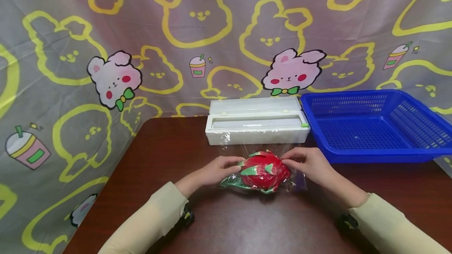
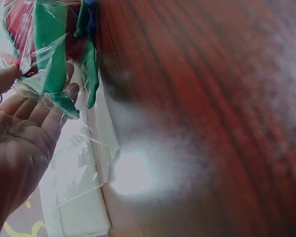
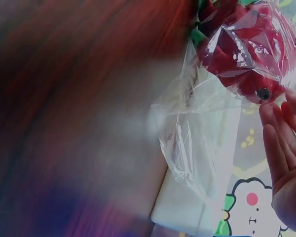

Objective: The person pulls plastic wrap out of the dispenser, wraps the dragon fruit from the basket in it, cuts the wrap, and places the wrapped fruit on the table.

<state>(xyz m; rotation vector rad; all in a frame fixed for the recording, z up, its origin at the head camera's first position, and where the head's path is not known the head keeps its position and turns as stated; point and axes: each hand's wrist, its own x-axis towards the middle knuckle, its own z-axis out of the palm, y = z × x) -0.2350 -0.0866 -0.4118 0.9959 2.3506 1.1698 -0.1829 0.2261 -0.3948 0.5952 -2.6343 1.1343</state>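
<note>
A red dragon fruit [image 1: 261, 175] with green scales lies mid-table, clear cling film [image 3: 181, 153] over it in shiny creases. At the fruit's left, green-tipped end, my left hand [image 1: 218, 169] pinches the film between thumb and fingers. My right hand [image 1: 313, 164] pinches film at the other end, fingertips right at the red skin. In the right wrist view a dark round spot marks that end, and loose film hangs off beside it. From the left wrist view, film also drapes around the long green scales [image 2: 52, 44].
Behind the fruit stands a white cling film box [image 1: 257, 135], its lid raised and a roll [image 1: 256, 123] inside. A green slider sits at its right end. To the right is a blue plastic basket [image 1: 374, 153]. A patterned curtain [image 1: 226, 58] hangs behind the brown table [image 1: 159, 148].
</note>
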